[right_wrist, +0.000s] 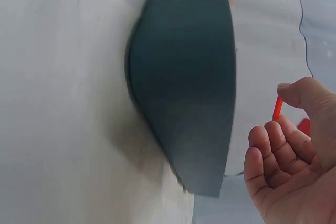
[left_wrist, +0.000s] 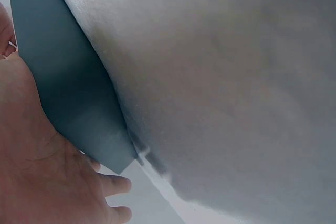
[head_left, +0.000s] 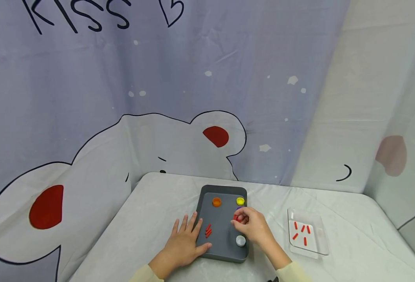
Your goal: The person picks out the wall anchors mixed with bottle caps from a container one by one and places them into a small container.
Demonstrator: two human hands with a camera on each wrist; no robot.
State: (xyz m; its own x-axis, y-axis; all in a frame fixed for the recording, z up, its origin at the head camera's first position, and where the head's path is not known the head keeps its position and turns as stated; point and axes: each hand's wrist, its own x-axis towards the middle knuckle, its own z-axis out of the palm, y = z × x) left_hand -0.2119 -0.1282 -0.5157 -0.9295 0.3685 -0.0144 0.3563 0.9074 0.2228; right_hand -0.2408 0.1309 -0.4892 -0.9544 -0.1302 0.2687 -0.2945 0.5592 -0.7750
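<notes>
Room type unclear; curtained off: cartoon-print drapes (head_left: 179, 86), white-covered table (head_left: 140, 219).

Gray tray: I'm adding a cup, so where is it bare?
The tray is bare between the red sticks and white cup, and up toward the orange cup. Crowded: the right side, with the right hand between the yellow cup and white cup; the lower left, by the left hand.

A thin, short red stick (right_wrist: 277, 107) is pinched at a slant by the right hand (head_left: 253, 225) over a shallow, rectangular, dark-grey tray (head_left: 221, 219). The tray's left rim is partly covered by the spread left hand (head_left: 183, 244), beside which similar red sticks (head_left: 208, 234) are clustered inside.
</notes>
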